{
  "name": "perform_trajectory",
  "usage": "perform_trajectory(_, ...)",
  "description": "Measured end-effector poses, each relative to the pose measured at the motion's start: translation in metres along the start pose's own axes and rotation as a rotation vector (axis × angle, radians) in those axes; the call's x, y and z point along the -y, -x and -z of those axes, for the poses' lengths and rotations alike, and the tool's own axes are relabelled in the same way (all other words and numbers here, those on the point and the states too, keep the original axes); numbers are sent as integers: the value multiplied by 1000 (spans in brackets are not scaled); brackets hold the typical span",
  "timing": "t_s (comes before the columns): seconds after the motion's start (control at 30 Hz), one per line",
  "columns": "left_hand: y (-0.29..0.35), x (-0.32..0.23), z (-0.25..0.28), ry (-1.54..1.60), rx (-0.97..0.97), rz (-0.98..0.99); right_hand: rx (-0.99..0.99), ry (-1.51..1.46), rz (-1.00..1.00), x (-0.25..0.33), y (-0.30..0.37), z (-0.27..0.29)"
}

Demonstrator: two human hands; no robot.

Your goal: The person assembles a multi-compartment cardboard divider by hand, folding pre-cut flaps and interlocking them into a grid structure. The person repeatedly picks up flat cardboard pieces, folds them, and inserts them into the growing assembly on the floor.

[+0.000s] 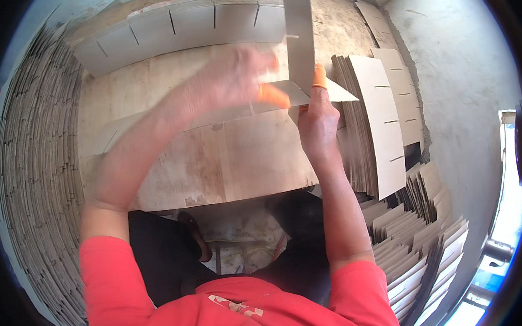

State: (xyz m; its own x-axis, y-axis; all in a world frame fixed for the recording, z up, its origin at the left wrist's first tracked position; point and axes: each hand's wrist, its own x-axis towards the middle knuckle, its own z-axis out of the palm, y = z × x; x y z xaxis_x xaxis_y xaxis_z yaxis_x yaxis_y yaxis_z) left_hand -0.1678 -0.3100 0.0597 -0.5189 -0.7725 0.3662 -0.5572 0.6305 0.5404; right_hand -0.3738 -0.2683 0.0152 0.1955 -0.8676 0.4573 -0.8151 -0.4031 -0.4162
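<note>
"Where's the right hand point(318, 121)?"

"Over the wooden surface point(232, 164), its fingers grasping an upright cardboard strip point(300, 45) near its foot, an orange finger cover point(319, 77) right up by the edge!"

"And a second strip point(296, 93) crosses down there, its pale end poking out to the right. What about the left hand point(228, 77)?"

"All blur! It's just left of that crossing, orange on its fingers too, but grasping or released, I can't tell."

"Round about?"

"Cardboard everywhere! A slotted stack point(381, 123) near the right hand, a slotted row point(191, 23) along the far side, a packed bank of sheets point(39, 161) down the left."
</note>
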Motion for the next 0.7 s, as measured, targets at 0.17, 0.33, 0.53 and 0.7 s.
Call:
perform_trajectory(0.17,-51,90,21,-665,-154,100,-67,-28,12,13,-7,0)
perform_trajectory(0.33,-64,146,2,-912,-213,192,-100,-66,47,20,-9,3)
perform_trajectory(0.53,-69,154,10,-694,-141,226,-98,-108,46,21,-13,6)
perform_trajectory(0.7,-49,143,16,-667,-322,-83,-129,-97,65,23,-14,9)
